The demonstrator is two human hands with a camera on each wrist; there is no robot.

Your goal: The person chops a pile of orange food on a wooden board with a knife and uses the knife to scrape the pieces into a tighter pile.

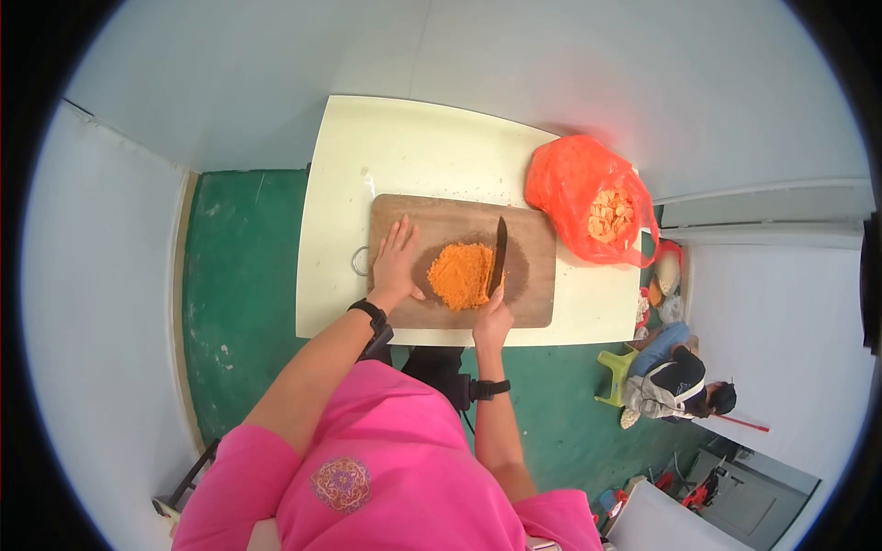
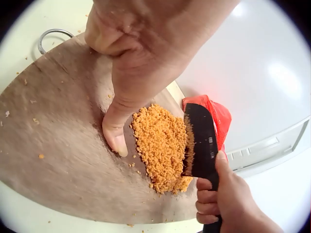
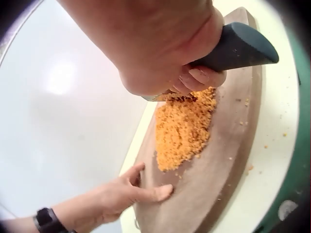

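Note:
My right hand [image 1: 493, 323] grips the black handle of a kitchen knife [image 2: 200, 141], its dark blade standing along the right side of a pile of finely chopped orange food [image 1: 461, 275]. Orange crumbs cling to the blade's face in the left wrist view. The pile lies on a wooden cutting board [image 1: 404, 317], over a damp dark patch. My left hand [image 1: 395, 264] rests on the board's left part, fingers spread and straight, thumb [image 2: 116, 138] pressed near the pile. In the right wrist view, my right hand hides most of the blade.
A red plastic bag [image 1: 565, 184] with orange pieces [image 1: 610, 217] stands at the table's [image 1: 413, 138] back right. A metal ring [image 1: 360, 261] sticks out at the board's left edge. Farther right, a person [image 1: 680, 386] sits low beside a green stool [image 1: 614, 372].

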